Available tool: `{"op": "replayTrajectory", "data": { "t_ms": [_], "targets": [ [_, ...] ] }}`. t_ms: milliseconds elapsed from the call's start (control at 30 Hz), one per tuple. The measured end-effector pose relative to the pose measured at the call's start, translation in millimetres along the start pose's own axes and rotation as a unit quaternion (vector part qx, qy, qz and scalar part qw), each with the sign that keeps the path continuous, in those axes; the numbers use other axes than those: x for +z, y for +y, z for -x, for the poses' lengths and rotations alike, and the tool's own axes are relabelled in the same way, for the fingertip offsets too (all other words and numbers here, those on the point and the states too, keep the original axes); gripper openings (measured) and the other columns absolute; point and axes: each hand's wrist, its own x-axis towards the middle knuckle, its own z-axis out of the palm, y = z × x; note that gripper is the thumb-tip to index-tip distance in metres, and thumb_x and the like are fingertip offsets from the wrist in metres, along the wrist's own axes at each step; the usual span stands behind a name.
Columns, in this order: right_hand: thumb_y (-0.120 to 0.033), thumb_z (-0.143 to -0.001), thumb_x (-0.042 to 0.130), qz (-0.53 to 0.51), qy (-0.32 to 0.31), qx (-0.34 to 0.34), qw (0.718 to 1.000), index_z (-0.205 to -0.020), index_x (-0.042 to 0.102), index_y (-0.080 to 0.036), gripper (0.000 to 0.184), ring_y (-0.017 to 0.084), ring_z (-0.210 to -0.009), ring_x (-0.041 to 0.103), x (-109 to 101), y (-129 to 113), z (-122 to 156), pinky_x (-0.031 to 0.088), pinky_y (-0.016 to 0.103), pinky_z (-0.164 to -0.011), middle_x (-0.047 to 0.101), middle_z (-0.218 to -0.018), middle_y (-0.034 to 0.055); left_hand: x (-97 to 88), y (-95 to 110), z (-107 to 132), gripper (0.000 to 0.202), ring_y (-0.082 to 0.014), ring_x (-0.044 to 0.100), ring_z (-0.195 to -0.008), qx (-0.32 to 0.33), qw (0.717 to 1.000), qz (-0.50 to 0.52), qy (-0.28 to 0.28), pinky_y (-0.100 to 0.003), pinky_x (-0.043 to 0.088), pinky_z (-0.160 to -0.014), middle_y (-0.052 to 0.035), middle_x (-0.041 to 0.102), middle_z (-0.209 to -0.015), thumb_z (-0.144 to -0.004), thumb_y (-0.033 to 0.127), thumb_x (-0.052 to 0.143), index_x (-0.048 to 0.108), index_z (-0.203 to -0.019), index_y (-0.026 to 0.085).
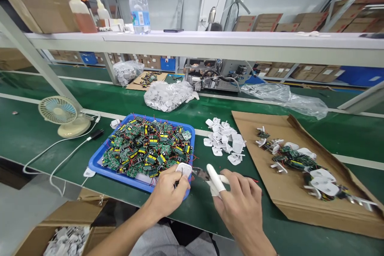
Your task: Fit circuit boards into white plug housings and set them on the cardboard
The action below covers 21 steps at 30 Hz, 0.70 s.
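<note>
- Hands at the blue tray's [193, 136] near right corner: the left hand [169, 188] pinches a white cover [185, 168] between thumb and fingertips.
- Right hand [240, 198], fingers partly curled, grips what look like pliers [200, 173], their head beside the cover, right of the tray.
- Best to steady the cover, keeping fingertips clear of the metal.
- Circuit boards [141, 142] fill the tray; loose covers [237, 144] lie to its right.

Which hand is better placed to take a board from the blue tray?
Probably the left hand: close to the blue tray, though holding a white piece. The right hand is farther away, gripping a pliers-like tool.
</note>
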Motion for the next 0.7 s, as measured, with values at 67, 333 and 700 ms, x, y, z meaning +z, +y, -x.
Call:
{"op": "replayTrajectory", "data": {
  "t_ms": [67,333,700],
  "targets": [
    [-0.017,-0.086,0.058,0.012,-0.01,0.008,1.0,-0.073,0.064,-0.021,0.015,0.025,-0.098,0.053,-3.1,0.8,-3.7,0.037,0.044,-0.091,0.064,-0.103,0.0101,-1.7,1.0,0.5,0.038,-0.0139,0.058,-0.066,-0.001,1.0,0.0,-0.002,-0.026,0.041,-0.063,-0.0014,0.059,-0.066,-0.093,0.016,0.046,0.06,-0.058,0.018],
    [-0.02,-0.089,0.053,-0.045,0.013,-0.036,0.998,-0.064,0.057,-0.02,0.026,0.024,-0.099,0.053,3.8,-11.0,-4.5,0.036,0.045,-0.093,0.063,-0.103,0.0103,1.9,8.5,3.8,0.039,-0.0154,0.06,-0.07,0.005,0.999,-0.042,-0.019,-0.027,0.042,-0.068,-0.002,0.06,-0.069,-0.096,0.019,0.044,0.06,-0.061,0.018],
    [-0.01,-0.089,0.049,-0.016,-0.054,-0.06,0.997,-0.062,0.053,-0.021,0.029,0.021,-0.077,0.045,-4.7,-17.6,-7.4,0.035,0.034,-0.069,0.06,-0.084,0.0091,11.3,-0.9,7.6,0.036,-0.0176,0.054,-0.072,0.066,0.99,-0.121,-0.025,-0.031,0.04,-0.068,-0.0036,0.055,-0.076,-0.102,0.025,0.033,0.044,-0.068,0.021]
  ]
}}
